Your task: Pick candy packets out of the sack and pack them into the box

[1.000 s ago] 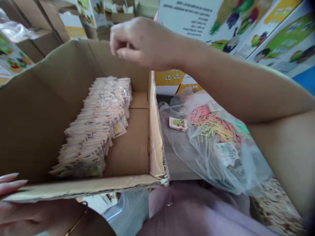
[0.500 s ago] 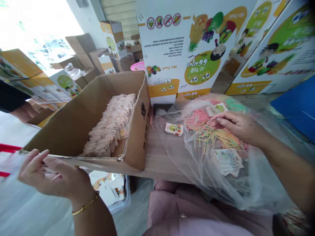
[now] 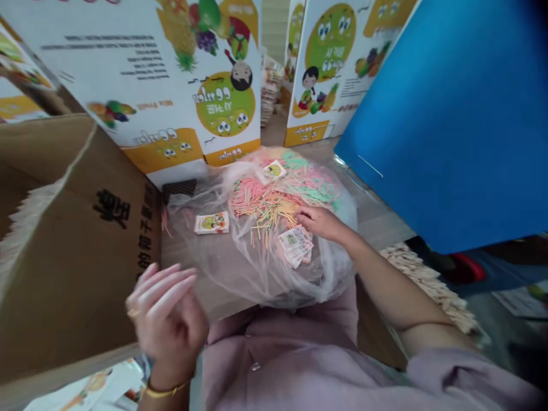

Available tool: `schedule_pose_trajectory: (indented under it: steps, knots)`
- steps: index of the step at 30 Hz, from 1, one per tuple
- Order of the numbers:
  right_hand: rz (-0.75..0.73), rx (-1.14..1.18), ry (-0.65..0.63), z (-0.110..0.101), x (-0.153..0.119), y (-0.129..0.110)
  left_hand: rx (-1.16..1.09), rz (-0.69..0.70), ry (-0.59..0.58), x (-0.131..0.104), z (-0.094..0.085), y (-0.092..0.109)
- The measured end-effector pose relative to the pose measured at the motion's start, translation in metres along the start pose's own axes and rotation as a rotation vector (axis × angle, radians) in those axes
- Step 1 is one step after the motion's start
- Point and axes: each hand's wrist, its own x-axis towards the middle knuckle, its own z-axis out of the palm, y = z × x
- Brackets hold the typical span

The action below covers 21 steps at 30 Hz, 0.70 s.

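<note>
My left hand [image 3: 169, 311] is raised in front of the brown carton [image 3: 107, 228], its fingers apart, slightly curled and holding nothing. On the right, my right hand [image 3: 319, 221] touches the edge of a pile of thin coloured sticks [image 3: 274, 200], fingers bent together; whatever may be between the fingertips is too small to tell. The sticks lie on a clear plastic bag [image 3: 252, 274]. Just below my right hand is a fan of small printed packets [image 3: 295, 245]. One small stack of packets [image 3: 212, 222] lies left of the pile, and another packet [image 3: 273, 170] rests on top of it.
Large white printed boxes [image 3: 162, 74] stand behind the table [image 3: 188, 291]. A blue panel [image 3: 449, 114] fills the upper right. Many pale packets [image 3: 423, 279] are at the lower right. Below the carton, a container holds printed cards [image 3: 98, 388].
The view has swung right. My left hand has left the carton's rim and come toward the middle. My right hand stays at the stick pile, its fingers now nearer the fanned packets.
</note>
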Motion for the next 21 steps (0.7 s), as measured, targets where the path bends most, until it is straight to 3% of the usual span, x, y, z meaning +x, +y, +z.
schedule_pose_trajectory:
  steps: [2,5,8,11,16,21]
  knots:
    - [0.159,-0.12,0.041,0.011,-0.006,0.013,-0.049,0.048,-0.111,-0.009,0.031,0.009]
    - [0.298,-0.179,0.087,0.035,-0.017,0.024,-0.147,-0.06,-0.348,-0.025,0.069,0.011]
    - [0.3,-0.181,0.092,0.057,-0.025,0.027,-0.242,-0.161,-0.542,-0.042,0.092,0.009]
    - [0.216,-0.285,0.124,0.067,-0.028,0.032,-0.279,-0.215,-0.656,-0.051,0.103,0.009]
    - [0.072,-0.399,0.076,0.05,-0.028,0.043,-0.297,-0.286,-0.679,-0.044,0.109,0.003]
    - [-0.062,-0.135,0.174,0.019,-0.032,0.019,-0.336,-0.431,-0.605,-0.029,0.11,0.002]
